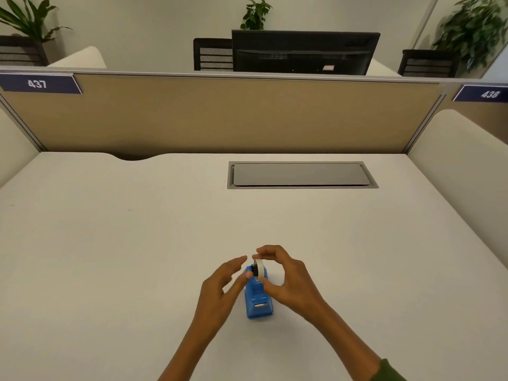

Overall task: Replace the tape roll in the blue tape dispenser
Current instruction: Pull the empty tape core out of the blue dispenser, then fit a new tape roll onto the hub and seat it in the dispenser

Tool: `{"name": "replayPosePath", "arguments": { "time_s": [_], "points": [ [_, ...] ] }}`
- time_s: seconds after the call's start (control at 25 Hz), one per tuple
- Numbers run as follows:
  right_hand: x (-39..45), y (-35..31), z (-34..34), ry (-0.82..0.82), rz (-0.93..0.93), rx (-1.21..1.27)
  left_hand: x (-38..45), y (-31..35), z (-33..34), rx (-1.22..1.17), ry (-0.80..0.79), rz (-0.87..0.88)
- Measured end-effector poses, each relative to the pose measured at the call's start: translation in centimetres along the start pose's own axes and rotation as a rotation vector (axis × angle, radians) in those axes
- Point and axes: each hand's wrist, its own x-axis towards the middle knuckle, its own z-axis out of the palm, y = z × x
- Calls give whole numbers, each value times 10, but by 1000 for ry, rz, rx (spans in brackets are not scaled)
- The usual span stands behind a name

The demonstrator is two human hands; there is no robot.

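Observation:
The blue tape dispenser (258,301) stands on the white desk (110,257) near its front edge, cutter end toward me. A white tape roll (259,269) with a dark core sits upright at the dispenser's far end, partly above its cradle. My right hand (288,279) pinches the roll, fingertips on its top and thumb at its lower right side. Left of the dispenser, my left hand (222,287) has its fingers spread, and one fingertip touches the dispenser's left side by the roll. Whether the roll is seated in the cradle is hidden.
A grey cable hatch (301,175) is set into the desk at the back centre-right. A tan partition (220,114) closes the far edge, with white side panels left and right. Beyond it stand a monitor (302,52), chairs and plants.

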Motion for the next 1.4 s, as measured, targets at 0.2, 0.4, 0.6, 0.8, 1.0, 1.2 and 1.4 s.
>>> {"name": "replayPosePath", "arguments": {
  "time_s": [0.2, 0.4, 0.6, 0.8, 1.0, 1.2, 1.4],
  "points": [
    [1, -13, -10, 9, -86, 109, 4, 24, 0, -237, 51, -103],
    [5, -19, -24, -39, -65, 258, 12, 32, 4, -350, 59, -180],
    [12, -18, -26, -54, -67, 294, 20, 33, 8, -411, 94, -245],
    [19, -15, -24, -44, -89, 307, 36, 28, 8, -414, 95, -293],
    [41, -3, -33, 66, -12, 324, 44, 14, -3, -455, 118, -394],
    [83, 29, -12, 104, 109, 25, 41, 4, -3, -463, 149, -416],
    [99, 52, 18, -20, 146, -221, 36, 2, -4, -453, 136, -385]
  ]
}}
